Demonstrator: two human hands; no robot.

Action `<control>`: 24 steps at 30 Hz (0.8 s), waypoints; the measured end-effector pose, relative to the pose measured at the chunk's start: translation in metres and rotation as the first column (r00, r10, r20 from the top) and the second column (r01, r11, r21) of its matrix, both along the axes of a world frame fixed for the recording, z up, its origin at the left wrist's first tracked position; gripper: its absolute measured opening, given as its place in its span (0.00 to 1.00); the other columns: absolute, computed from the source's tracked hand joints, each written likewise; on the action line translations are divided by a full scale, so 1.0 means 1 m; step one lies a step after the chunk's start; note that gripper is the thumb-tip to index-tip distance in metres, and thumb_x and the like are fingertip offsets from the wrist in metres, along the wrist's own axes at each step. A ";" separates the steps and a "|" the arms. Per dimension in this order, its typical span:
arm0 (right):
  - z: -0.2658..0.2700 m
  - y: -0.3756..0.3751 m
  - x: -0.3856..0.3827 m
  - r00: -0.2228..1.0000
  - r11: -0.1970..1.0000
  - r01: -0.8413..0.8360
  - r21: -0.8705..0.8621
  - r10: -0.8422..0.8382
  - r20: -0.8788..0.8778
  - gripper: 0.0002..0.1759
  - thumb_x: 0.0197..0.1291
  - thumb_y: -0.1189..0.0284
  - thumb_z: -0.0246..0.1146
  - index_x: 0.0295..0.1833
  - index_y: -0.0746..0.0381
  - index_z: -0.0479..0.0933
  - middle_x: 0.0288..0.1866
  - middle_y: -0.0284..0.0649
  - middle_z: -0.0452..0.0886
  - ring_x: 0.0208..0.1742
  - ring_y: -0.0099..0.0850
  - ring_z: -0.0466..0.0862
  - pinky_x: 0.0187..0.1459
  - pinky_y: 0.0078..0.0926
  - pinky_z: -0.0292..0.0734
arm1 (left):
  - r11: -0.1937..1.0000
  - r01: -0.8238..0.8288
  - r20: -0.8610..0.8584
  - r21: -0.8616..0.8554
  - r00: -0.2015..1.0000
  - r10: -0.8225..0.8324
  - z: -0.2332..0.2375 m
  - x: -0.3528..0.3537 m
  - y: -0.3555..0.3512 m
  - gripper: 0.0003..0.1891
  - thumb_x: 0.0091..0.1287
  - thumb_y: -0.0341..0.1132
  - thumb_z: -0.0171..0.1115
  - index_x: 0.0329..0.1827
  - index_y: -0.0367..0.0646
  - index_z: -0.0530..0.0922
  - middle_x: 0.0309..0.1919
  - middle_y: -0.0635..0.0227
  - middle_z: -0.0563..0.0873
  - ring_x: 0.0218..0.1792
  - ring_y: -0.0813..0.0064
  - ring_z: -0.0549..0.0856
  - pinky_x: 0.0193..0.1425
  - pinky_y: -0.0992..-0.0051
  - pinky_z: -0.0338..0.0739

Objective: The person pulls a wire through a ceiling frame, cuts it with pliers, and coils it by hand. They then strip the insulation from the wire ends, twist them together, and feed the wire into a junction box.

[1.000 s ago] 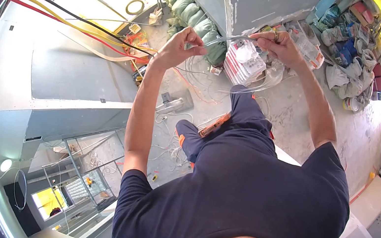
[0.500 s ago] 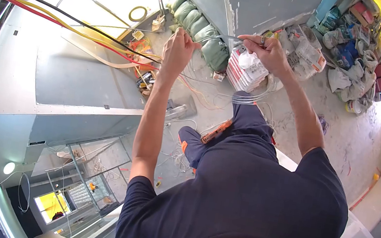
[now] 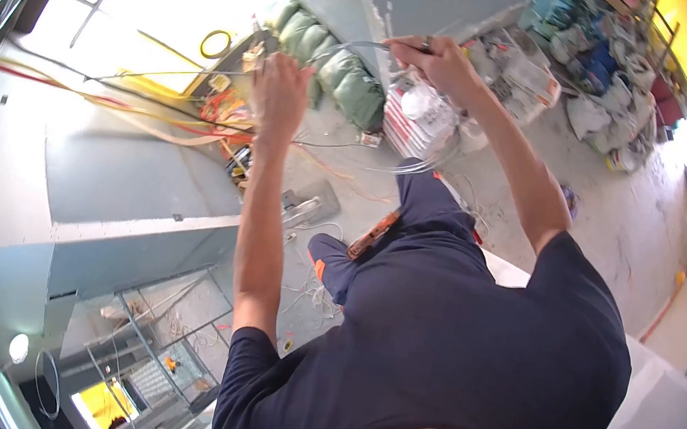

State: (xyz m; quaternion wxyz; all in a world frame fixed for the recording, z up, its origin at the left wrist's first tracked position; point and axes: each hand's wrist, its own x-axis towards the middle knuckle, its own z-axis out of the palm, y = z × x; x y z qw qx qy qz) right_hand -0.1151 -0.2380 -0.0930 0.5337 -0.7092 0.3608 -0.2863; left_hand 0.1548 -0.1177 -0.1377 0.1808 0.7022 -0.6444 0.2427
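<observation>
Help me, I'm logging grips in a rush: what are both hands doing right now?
Left hand: fingers curled; whether it grips anything can't be told.
Right hand: closed, pinching the cable.

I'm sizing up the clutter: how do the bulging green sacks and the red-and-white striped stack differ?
The bulging green sacks are plain, while the red-and-white striped stack is patterned. The sacks form a long row; the stack is compact, with white plastic on it. Both rest on the floor.

Bundles (image 3: 354,90) left, sacks (image 3: 588,117) right, package (image 3: 402,129) between; cables (image 3: 92,98) left of bundles
</observation>
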 end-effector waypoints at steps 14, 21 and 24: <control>-0.011 -0.029 -0.010 0.830 0.805 -0.548 0.228 0.489 0.267 0.25 0.76 0.57 0.56 0.67 0.65 0.75 0.45 0.34 0.84 0.43 0.21 0.81 0.49 0.22 0.80 | 0.972 0.237 -0.940 -0.003 0.331 -0.084 0.049 -0.010 0.019 0.16 0.72 0.30 0.66 0.31 0.44 0.65 0.25 0.80 0.70 0.28 0.88 0.64 0.33 0.85 0.63; -0.047 -0.029 -0.037 0.896 0.898 -0.436 0.063 0.426 0.128 0.28 0.71 0.61 0.63 0.72 0.61 0.71 0.58 0.38 0.83 0.59 0.27 0.82 0.64 0.29 0.76 | 0.980 0.191 -0.985 -0.064 0.145 -0.092 0.052 0.003 0.028 0.19 0.73 0.32 0.66 0.32 0.48 0.61 0.29 0.79 0.72 0.31 0.89 0.67 0.37 0.87 0.64; -0.056 -0.011 -0.032 0.972 0.960 -0.230 -0.158 0.235 0.012 0.27 0.68 0.67 0.67 0.71 0.58 0.71 0.62 0.39 0.81 0.61 0.29 0.82 0.63 0.31 0.78 | 0.982 0.179 -0.985 -0.068 0.143 -0.094 0.049 0.004 0.029 0.19 0.73 0.32 0.66 0.31 0.48 0.61 0.29 0.79 0.71 0.32 0.90 0.67 0.37 0.87 0.64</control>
